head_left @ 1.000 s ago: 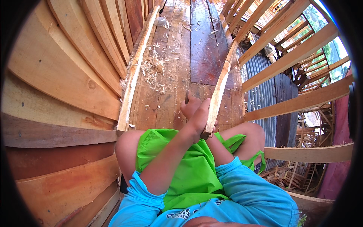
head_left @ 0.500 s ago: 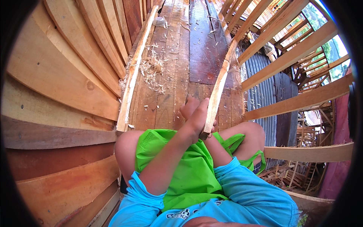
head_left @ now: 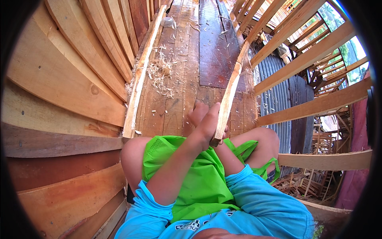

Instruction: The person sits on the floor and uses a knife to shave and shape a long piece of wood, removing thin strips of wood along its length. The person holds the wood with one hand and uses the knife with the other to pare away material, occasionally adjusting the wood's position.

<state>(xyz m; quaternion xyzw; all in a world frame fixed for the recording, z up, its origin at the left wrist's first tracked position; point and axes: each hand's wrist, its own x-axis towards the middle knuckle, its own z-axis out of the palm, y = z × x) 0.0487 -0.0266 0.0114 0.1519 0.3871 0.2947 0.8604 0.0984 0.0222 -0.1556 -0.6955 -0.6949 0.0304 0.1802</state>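
Observation:
A long, pale wooden strip point(head_left: 230, 87) slants away from my lap on the right, its rough-cut near end above the green apron point(head_left: 195, 175). My left hand point(head_left: 209, 122) is closed round the strip near that end, and fingertips show on its right side. My right forearm passes under my left wrist. Just beyond, my right hand point(head_left: 197, 113) appears as a curled fist, partly hidden by the left one. A small dark bit shows at its top, but what it grips cannot be made out.
Another pale strip point(head_left: 145, 67) runs along the left of the plank floor point(head_left: 171, 119). Curled shavings point(head_left: 161, 73) lie beside it, with a clear plastic cup point(head_left: 167, 22) farther off. Board walls point(head_left: 63, 75) stand left; open slats point(head_left: 310, 107) and corrugated metal point(head_left: 274, 91) are right.
My right fist has shifted very slightly to the left. My left hand and the wooden strip stay almost where they were.

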